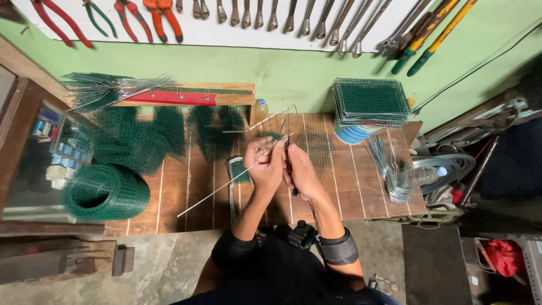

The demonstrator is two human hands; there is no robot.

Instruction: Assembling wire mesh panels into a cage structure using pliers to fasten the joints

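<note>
Over the wooden workbench [344, 186], my left hand [264, 165] grips a curved piece of wire mesh [276, 127] and a long straight metal rod [212, 195] that slants down to the left. My right hand [301, 169] is closed on a red-handled tool [289, 169], its tip touching the mesh just above my fingers. Both hands are pressed close together at the middle of the bench.
A roll of green mesh [104, 192] lies at the left, loose green mesh pieces [147, 138] behind it. A stack of mesh panels [370, 101] rests on a blue tub at the back right. Bent wires [389, 169] lie at right. Pliers and wrenches [271, 14] hang on the wall.
</note>
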